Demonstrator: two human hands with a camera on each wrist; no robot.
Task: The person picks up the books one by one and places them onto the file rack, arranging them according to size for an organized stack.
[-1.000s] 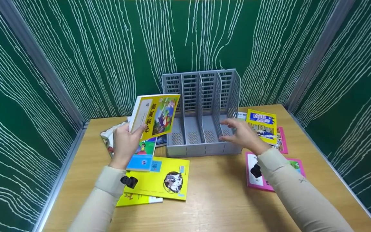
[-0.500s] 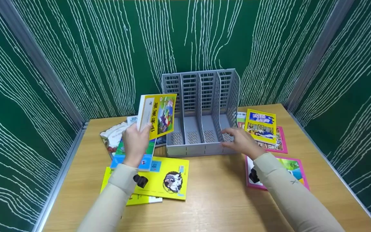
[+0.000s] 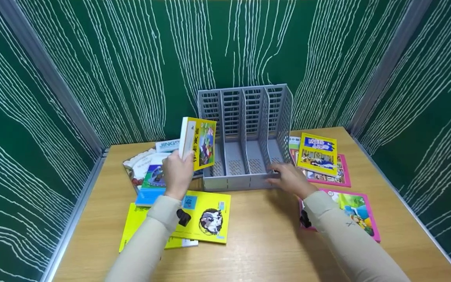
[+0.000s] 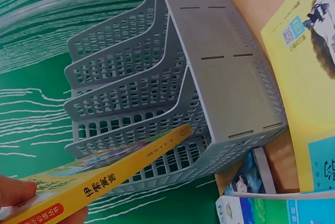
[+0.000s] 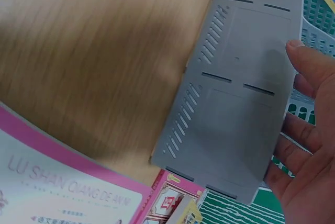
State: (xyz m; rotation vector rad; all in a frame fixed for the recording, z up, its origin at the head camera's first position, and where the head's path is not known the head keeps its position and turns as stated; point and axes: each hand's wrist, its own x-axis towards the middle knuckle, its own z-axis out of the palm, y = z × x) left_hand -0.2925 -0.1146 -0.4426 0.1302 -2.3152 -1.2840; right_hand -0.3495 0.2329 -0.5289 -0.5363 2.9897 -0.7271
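Observation:
My left hand (image 3: 178,172) holds a thick yellow book (image 3: 204,145) by its lower end. The book stands nearly upright, its picture cover facing right. In the left wrist view its spine (image 4: 104,182) slants toward the leftmost compartment, and its far tip overlaps that opening. The grey magazine rack (image 3: 225,183) has several tall slotted compartments with nothing in them. At its front right corner my right hand (image 3: 290,178) grips the low front edge. In the right wrist view my thumb (image 5: 303,54) is at the rim, with the other fingers (image 5: 293,140) behind the panel.
Left of the rack lies a pile of books, with a blue-green one (image 3: 147,196) above a yellow one (image 3: 194,231). Right of it are a small yellow book (image 3: 319,156) on a pink one (image 3: 345,170) and a pink-edged book (image 3: 352,211). A green wall (image 3: 131,78) rises behind.
My left hand has carried the yellow book rightward to the rack's left side, turning it more upright. My right hand has come down slightly onto the rack's front edge.

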